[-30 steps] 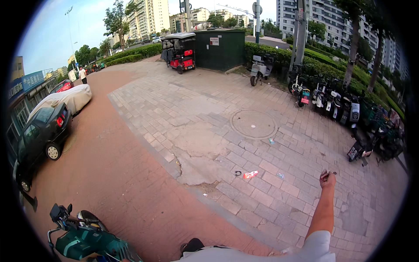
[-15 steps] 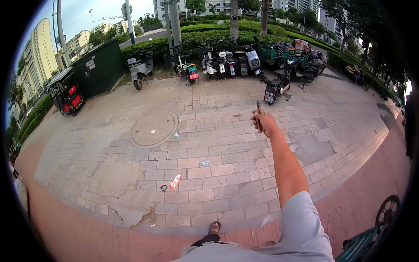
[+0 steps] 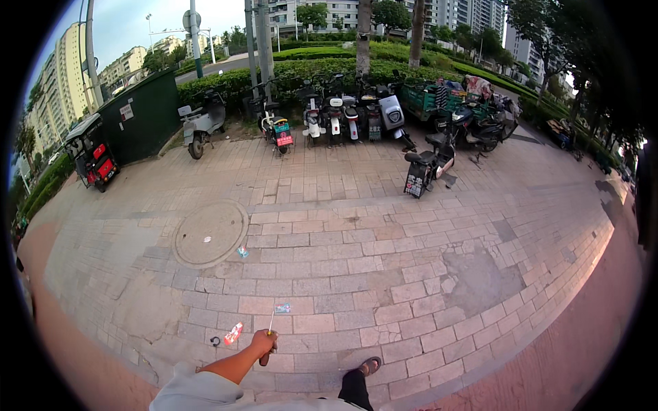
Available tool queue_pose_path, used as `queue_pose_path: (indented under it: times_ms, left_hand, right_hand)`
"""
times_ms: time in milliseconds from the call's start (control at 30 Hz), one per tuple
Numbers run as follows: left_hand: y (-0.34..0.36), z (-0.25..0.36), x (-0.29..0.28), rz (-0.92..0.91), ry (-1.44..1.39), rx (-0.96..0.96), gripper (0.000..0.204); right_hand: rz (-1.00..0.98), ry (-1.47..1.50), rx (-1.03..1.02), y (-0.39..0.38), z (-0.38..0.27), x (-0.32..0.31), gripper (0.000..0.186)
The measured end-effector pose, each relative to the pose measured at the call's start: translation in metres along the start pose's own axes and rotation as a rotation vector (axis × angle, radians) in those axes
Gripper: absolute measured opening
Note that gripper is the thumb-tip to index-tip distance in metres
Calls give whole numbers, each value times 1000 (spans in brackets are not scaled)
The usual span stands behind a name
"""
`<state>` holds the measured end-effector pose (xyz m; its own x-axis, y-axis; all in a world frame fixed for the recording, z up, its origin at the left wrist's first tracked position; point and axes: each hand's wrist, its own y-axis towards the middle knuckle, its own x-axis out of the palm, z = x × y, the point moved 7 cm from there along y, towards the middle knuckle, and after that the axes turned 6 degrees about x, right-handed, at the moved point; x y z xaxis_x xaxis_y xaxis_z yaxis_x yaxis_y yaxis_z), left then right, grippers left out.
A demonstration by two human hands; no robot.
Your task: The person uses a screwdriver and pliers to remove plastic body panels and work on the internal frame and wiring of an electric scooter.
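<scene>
My left hand (image 3: 262, 344) reaches in from the lower left, its fingers wrapped round a screwdriver (image 3: 272, 320). The thin metal shaft points up and away from me; a bit of dark handle shows below the fist. In the picture, the tip lies close to a small blue-and-white packet (image 3: 283, 308) on the paving. Left of the hand lie a red-and-white wrapper (image 3: 233, 333) and a small black ring-shaped piece (image 3: 215, 341). My right hand is out of view.
A round manhole cover (image 3: 199, 250) and another small blue wrapper (image 3: 242, 253) lie ahead on the left. A parked electric scooter (image 3: 428, 164) stands on the paving ahead right. Several scooters (image 3: 335, 116) line the hedge. A red-and-black three-wheeler (image 3: 96, 161) stands far left by a dark green box (image 3: 137, 123).
My right arm, which held red-handled pliers, has left the view. My left arm has come in with the screwdriver. My foot has stepped forward, and the ground things now sit further left.
</scene>
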<state>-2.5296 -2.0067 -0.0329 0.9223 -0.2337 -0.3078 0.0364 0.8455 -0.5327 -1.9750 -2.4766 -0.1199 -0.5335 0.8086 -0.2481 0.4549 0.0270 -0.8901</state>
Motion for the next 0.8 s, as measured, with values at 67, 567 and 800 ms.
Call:
queue_pose_path:
  times_ms: [67,567,800]
  left_hand:
    - [43,34,67,-20,-30,-19,20]
    - [305,160,342,-412,815,-389,23]
    - [577,694,714,-455,1005,632,26]
  right_hand:
    - [57,89,74,39,-50,-16,5]
    - [226,-530,-501,291,-562,37,18]
    - [297,-1238,-214,415,-699,-9,37]
